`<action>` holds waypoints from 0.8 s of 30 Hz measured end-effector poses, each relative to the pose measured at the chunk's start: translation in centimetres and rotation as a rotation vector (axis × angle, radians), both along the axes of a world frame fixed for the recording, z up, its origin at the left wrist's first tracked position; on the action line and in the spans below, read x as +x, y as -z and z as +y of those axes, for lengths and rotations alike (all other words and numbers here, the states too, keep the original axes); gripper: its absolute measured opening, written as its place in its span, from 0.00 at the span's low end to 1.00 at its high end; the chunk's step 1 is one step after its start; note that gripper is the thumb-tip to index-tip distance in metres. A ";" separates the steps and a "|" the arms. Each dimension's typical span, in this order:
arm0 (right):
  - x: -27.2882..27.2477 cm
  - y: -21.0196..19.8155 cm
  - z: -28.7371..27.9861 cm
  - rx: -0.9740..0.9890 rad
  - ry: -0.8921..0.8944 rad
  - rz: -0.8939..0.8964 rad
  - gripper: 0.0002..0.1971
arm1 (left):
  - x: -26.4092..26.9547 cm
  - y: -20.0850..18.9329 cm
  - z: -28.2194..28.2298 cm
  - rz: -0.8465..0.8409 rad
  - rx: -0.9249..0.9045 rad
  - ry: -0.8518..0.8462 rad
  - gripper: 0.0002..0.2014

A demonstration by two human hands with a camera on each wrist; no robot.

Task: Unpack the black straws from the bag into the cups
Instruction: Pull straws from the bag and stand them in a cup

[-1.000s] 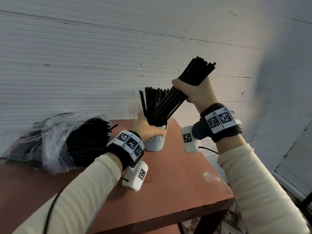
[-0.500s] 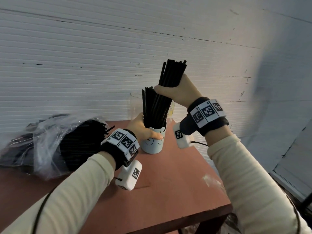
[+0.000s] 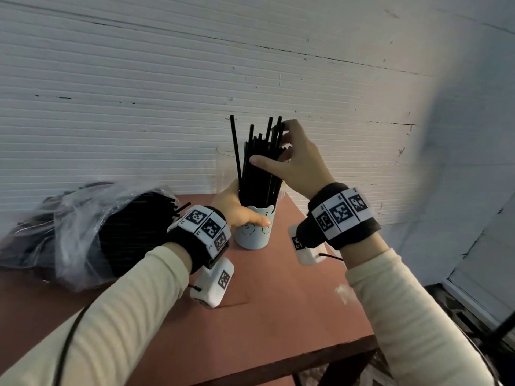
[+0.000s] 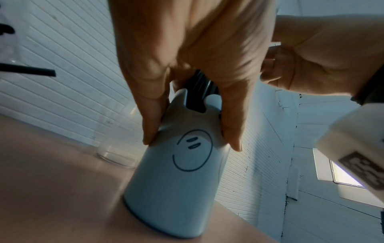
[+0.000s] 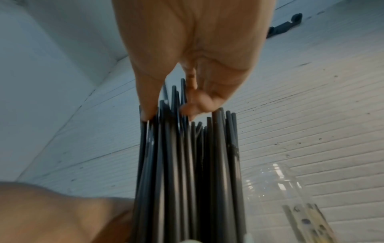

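A pale blue cup with a drawn face stands on the red-brown table. My left hand grips it near the rim, with the thumb in front; the left wrist view shows the cup between thumb and fingers. Several black straws stand upright in the cup at uneven heights. My right hand holds their upper part, thumb across the front and fingers curled over the tops. In the right wrist view the straws run down from the right hand. The clear plastic bag of straws lies to the left.
An empty clear cup stands just behind the blue one, against the white ribbed wall; it also shows in the right wrist view. The table's right and front edges lie close by, with floor beyond.
The right hand swung its tilted bundle upright, lowered it into the blue cup and slid up to the straw tops. The left hand has stayed on the cup.
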State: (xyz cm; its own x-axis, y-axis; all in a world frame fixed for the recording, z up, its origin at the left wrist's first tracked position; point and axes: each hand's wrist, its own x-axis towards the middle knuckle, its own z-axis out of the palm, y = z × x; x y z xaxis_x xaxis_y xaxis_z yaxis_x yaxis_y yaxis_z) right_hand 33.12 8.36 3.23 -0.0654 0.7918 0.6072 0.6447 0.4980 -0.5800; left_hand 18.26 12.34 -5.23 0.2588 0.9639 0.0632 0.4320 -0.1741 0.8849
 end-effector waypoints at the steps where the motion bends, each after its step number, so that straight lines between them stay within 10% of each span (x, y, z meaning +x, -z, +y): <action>1: 0.0 0.1 0.0 0.061 0.038 -0.033 0.28 | 0.0 0.0 0.0 0.000 -0.004 0.000 0.48; 7: 0.3 0.4 1.5 0.311 0.038 -0.205 0.41 | 0.0 -0.4 -0.3 0.007 -0.011 0.030 0.55; 12: 0.5 0.9 1.6 0.218 -0.015 -0.413 0.18 | 0.0 -0.5 -0.4 0.033 -0.006 0.019 0.54; 17: 0.1 0.0 1.1 0.255 -0.042 -0.296 0.25 | -0.1 -0.5 -0.6 0.041 -0.007 0.002 0.48; 24: -1.1 -0.5 0.7 0.135 0.019 -0.577 0.21 | -0.1 -1.0 -1.1 0.086 0.008 -0.005 0.50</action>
